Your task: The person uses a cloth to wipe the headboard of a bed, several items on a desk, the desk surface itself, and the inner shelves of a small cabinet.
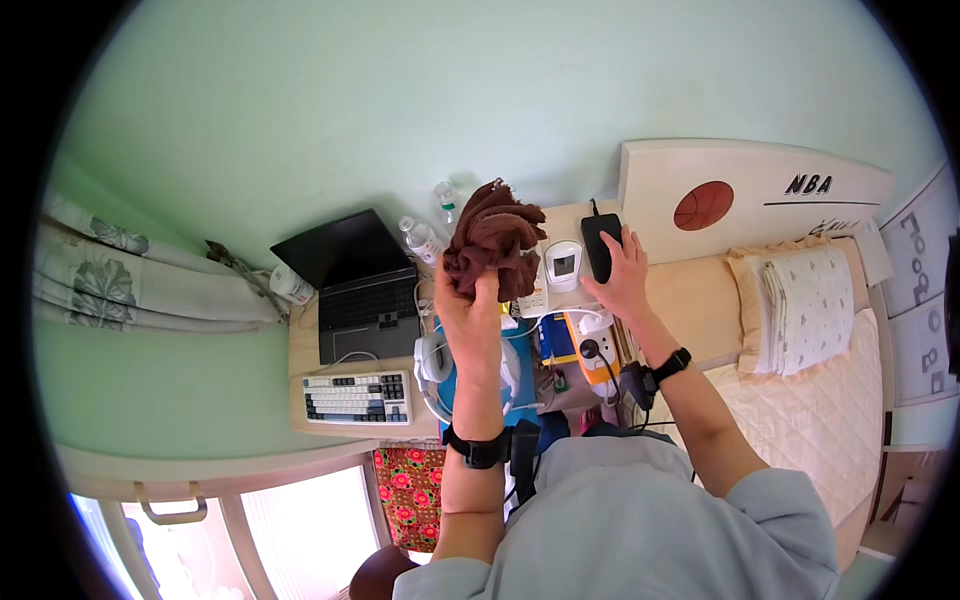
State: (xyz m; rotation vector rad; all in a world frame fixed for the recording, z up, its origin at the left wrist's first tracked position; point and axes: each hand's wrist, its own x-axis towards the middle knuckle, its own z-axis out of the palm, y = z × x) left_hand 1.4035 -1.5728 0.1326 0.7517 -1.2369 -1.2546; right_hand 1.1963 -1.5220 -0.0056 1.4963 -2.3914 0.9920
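My left hand [470,315] holds up a bunched dark brown cloth [495,240] above the desk. My right hand [621,279] reaches over the desk's right end, its fingers spread at the edge of a black rectangular device [601,244] with a cable; whether they touch it cannot be told. Just left of that hand stands a white blood pressure monitor or similar device [563,264] with a small grey screen. A white remote control or handset [535,296] lies partly behind the cloth. White headphones [433,358] lie below, partly hidden by my left forearm.
An opened laptop [367,315] and a keyboard [356,397] occupy the desk's left side, with plastic bottles [421,240] behind. A power strip [596,349] with plugs and cables sits near my right forearm. The bed [802,420] with a folded pillow [808,315] is at right; a curtain [150,277] hangs left.
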